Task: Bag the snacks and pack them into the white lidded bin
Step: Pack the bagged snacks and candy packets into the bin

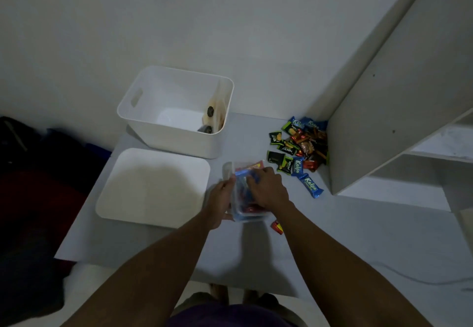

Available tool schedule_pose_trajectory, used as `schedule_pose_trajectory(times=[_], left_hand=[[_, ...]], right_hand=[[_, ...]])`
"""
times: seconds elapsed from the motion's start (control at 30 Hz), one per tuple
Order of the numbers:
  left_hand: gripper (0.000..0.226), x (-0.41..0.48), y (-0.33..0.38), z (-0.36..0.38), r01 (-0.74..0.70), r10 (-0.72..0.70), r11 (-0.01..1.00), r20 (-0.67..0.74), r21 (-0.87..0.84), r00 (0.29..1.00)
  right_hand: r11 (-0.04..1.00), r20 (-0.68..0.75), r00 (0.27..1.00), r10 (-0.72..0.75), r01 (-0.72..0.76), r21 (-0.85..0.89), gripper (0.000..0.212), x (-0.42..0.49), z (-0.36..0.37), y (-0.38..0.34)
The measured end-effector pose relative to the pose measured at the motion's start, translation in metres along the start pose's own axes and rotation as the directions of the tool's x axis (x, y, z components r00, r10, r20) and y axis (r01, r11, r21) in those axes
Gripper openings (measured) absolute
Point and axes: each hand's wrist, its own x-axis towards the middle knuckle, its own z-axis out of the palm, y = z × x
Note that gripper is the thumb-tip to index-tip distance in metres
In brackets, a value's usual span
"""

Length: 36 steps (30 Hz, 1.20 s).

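A clear plastic bag (242, 173) with red and blue snack packs inside lies on the grey table (358, 237) in front of me. My left hand (221, 205) grips the bag's left edge. My right hand (267, 187) rests on top of the bag, fingers pressed onto a blue pack at its mouth. The white bin (153, 124) stands open at the back, with a filled bag (215, 115) leaning against its right wall. Its white lid (153, 186) lies flat in front of it. A pile of loose snacks (302, 147) sits to the right.
One red snack pack (277, 226) lies alone just right of the bag. A white shelf unit (399, 121) rises at the right, touching the snack pile. Dark cloth (30, 173) lies left of the table.
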Motion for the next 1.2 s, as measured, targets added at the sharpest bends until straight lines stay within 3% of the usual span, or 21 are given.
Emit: schedule_pose_trajectory(times=[0.1, 0.17, 0.27, 0.33, 0.4, 0.47, 0.57, 0.63, 0.7, 0.8, 0.9, 1.03, 1.13, 1.2], left_hand=[[0.020, -0.001, 0.002, 0.002, -0.024, 0.025, 0.999, -0.025, 0.033, 0.999], [0.013, 0.001, 0.003, 0.003, -0.019, 0.020, 0.999, -0.040, 0.026, 0.999], [0.018, 0.007, -0.001, -0.001, -0.014, 0.015, 0.999, -0.055, 0.032, 0.998], [0.023, 0.014, -0.006, -0.002, -0.007, 0.010, 0.998, -0.042, 0.056, 0.999], [0.020, 0.017, -0.008, -0.004, -0.022, 0.024, 0.998, -0.036, 0.058, 0.999], [0.016, 0.020, -0.010, -0.005, -0.043, 0.044, 0.998, -0.037, 0.047, 0.998], [0.021, 0.021, -0.013, -0.007, -0.079, 0.080, 0.996, -0.005, 0.029, 0.997], [0.029, 0.023, -0.016, -0.007, -0.062, 0.060, 0.996, 0.031, 0.058, 0.998], [0.020, 0.019, -0.016, -0.005, -0.008, 0.006, 0.999, 0.045, 0.040, 0.999], [0.012, 0.016, -0.013, -0.001, 0.042, -0.043, 0.999, 0.033, 0.025, 0.999], [0.021, 0.019, -0.009, 0.001, 0.025, -0.025, 0.994, -0.001, 0.103, 1.000], [0.030, 0.023, 0.010, 0.017, -0.083, 0.080, 0.979, 0.024, 0.187, 0.997], [0.034, 0.018, 0.037, 0.037, -0.179, 0.174, 0.962, 0.044, 0.206, 0.984], [0.031, 0.013, 0.061, 0.050, -0.262, 0.258, 0.940, 0.046, 0.220, 0.965]], right_hand=[[0.993, -0.145, 0.987, 0.064, -0.049, 0.108, 0.044, -0.003, 0.005, 0.008], [0.958, -0.169, 0.972, 0.164, -0.116, 0.262, 0.057, -0.004, 0.011, 0.015], [0.833, -0.019, 0.952, 0.305, -0.257, 0.490, 0.062, -0.002, 0.023, 0.026], [0.848, 0.021, 0.957, 0.290, -0.266, 0.459, 0.049, -0.002, 0.028, 0.031], [0.885, 0.009, 0.960, 0.280, -0.262, 0.384, 0.049, -0.003, 0.030, 0.032], [0.906, 0.019, 0.960, 0.278, -0.269, 0.327, 0.062, -0.001, 0.034, 0.036], [0.780, 0.104, 0.946, 0.308, -0.314, 0.541, 0.089, -0.001, 0.039, 0.038], [0.700, 0.123, 0.938, 0.324, -0.325, 0.636, 0.079, -0.006, 0.034, 0.035], [0.661, 0.137, 0.933, 0.334, -0.335, 0.671, 0.068, -0.007, 0.033, 0.035], [0.553, 0.223, 0.904, 0.364, -0.403, 0.729, 0.074, -0.004, 0.035, 0.038], [0.473, 0.275, 0.895, 0.353, -0.424, 0.773, 0.082, -0.002, 0.037, 0.046], [0.432, 0.163, 0.928, 0.336, -0.306, 0.848, 0.036, -0.014, 0.016, 0.043], [0.436, 0.049, 0.943, 0.330, -0.198, 0.878, 0.021, -0.017, -0.019, 0.033], [0.432, -0.010, 0.952, 0.306, -0.129, 0.893, 0.026, -0.014, -0.048, 0.022]])
